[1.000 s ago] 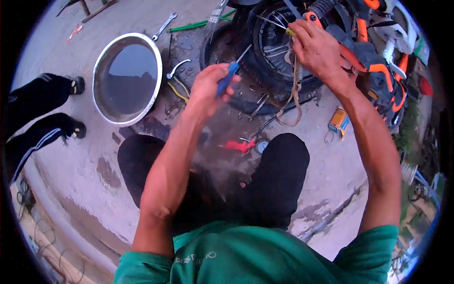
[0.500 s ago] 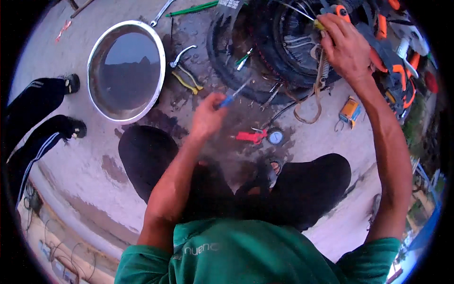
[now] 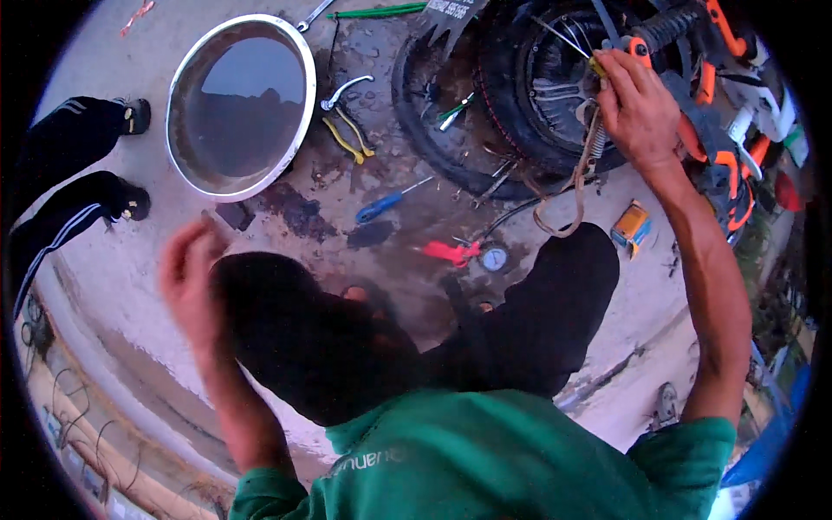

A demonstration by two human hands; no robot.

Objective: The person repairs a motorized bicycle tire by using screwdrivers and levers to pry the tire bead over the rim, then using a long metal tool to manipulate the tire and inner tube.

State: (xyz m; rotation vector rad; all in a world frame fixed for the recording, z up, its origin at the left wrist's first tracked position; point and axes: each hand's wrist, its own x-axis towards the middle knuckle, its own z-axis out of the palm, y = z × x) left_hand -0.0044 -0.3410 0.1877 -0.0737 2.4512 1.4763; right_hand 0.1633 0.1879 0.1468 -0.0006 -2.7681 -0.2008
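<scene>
Right hand (image 3: 640,106) grips wheel (image 3: 555,82) parts — screwdriver (image 3: 387,204) (blue-handled) lies well apart

Views: only one, a head-worn fisheye camera, the left of a side-by-side pair.
Position: it sat above the person's green shirt (image 3: 485,468) and dark-trousered knees (image 3: 555,303), looking steeply down.
Facing: it pointed forward and down at the concrete ground (image 3: 364,208), with the wheel (image 3: 529,95) at the top edge.
Nearness: the shirt and knees were very close; the left hand (image 3: 186,277) came near and blurred; the right hand (image 3: 637,104) was farther out by the wheel.
Edges: the round basin (image 3: 238,104) lay upper left; straight lines bent toward the black rim.
Shared area: none, with one view alone.
</scene>
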